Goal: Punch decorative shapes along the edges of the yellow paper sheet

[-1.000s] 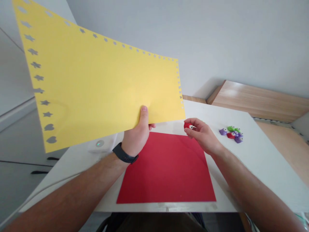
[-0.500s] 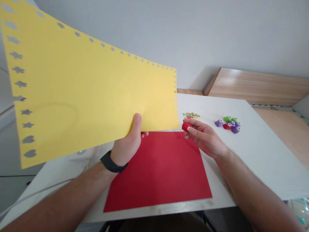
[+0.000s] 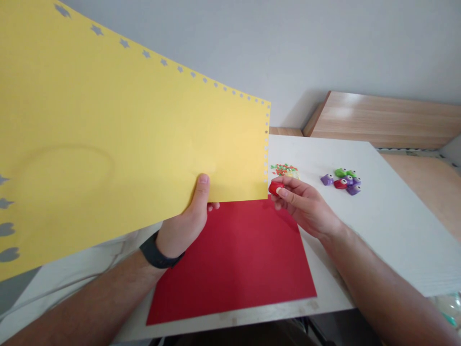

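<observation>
My left hand [image 3: 189, 218] grips the lower edge of a large yellow paper sheet [image 3: 151, 139], thumb in front and fingers behind it. Small shapes, stars and hearts among them, are punched along the sheet's borders. Pinched in my right hand [image 3: 302, 204] is a small red craft punch [image 3: 275, 188], at the right edge of the yellow sheet near its lower corner. Whether the paper sits inside the punch's slot I cannot tell. Below both hands a red paper sheet [image 3: 234, 259] lies flat on the white table [image 3: 360, 250].
Several purple, green and red craft punches [image 3: 347, 180] with eye-like spots are grouped at the right. A pile of green, orange and pale paper cutouts [image 3: 284, 169] lies behind my right hand. A wooden board [image 3: 389, 117] stands at the back right. A cable [image 3: 61, 287] runs at left.
The yellow sheet has come closer, its left part now beyond the view's edge. The red punch has shifted slightly left and now meets the sheet's right edge in view.
</observation>
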Motion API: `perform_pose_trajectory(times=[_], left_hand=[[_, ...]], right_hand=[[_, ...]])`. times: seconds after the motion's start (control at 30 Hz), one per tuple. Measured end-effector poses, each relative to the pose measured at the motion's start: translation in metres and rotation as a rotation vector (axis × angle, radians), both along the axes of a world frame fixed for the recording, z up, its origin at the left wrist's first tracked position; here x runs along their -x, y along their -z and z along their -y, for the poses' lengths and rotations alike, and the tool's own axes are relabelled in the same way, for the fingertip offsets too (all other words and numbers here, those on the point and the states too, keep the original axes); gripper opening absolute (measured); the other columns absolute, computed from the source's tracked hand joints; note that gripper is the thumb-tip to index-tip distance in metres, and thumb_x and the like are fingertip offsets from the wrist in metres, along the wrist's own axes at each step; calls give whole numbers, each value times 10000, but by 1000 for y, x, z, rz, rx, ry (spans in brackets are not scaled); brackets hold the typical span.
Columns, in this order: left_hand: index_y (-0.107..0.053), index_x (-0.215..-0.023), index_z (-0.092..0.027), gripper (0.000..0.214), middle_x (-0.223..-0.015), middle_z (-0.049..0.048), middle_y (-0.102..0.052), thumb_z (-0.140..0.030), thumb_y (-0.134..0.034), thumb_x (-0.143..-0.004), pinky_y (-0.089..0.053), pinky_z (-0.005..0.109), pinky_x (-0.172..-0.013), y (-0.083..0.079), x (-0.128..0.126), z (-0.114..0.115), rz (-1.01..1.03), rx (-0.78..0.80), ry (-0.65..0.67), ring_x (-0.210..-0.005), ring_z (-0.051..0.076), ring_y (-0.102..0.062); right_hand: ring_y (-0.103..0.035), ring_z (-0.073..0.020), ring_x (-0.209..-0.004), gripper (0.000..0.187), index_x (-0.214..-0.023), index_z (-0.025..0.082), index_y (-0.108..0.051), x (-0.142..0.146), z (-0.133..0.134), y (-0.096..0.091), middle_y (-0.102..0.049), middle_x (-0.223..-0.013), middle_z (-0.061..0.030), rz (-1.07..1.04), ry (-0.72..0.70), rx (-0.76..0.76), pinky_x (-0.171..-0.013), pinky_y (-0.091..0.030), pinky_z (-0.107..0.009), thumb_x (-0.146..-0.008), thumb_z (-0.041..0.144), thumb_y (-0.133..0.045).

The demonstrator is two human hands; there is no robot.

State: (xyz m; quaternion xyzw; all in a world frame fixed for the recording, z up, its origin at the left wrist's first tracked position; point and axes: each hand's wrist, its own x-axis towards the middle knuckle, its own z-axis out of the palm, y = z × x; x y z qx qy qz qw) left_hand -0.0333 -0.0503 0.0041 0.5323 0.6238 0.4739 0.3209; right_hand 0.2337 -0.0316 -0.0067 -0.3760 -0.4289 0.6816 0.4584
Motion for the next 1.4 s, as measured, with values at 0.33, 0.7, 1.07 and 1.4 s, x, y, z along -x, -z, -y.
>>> perform_pose_trajectory(times=[0.33,0.7,1.07,1.4], left_hand=[[-611,-586,-234,543,-600,-1,-689,-558,-524,-1014,-592,276,-851,-2,0,0,-39,2,-6,-588,143,-675],[-632,-610,-230,515,-636,14,-718,-597,-572,-966,-599,288,-949,0,-2,1,-48,19,-51,-621,158,-700],[-625,-593,-239,510,-637,-3,-713,-547,-566,-997,-598,268,-864,-1,-1,3,-22,40,12,-611,146,-690],[-612,-579,-247,560,-635,-9,-711,-573,-530,-1027,-565,315,-989,-1,0,5,-83,48,47,-662,166,-710]], right_hand=[[-632,-131,-761,254,-1154,210,-747,1,2,2,-715,-908,-27,35,-24,-6,-701,-494,-275,-934,314,-819],[-620,-129,-747,297,-1117,215,-752,5,3,1,-710,-910,-13,49,-5,37,-696,-481,-283,-869,317,-879],[-626,-119,-740,358,-1098,220,-765,9,4,2,-733,-914,-7,15,-4,88,-702,-492,-270,-791,284,-937],[-592,-108,-705,378,-1064,195,-765,13,3,0,-730,-873,-4,54,4,88,-681,-485,-264,-753,284,-959]])
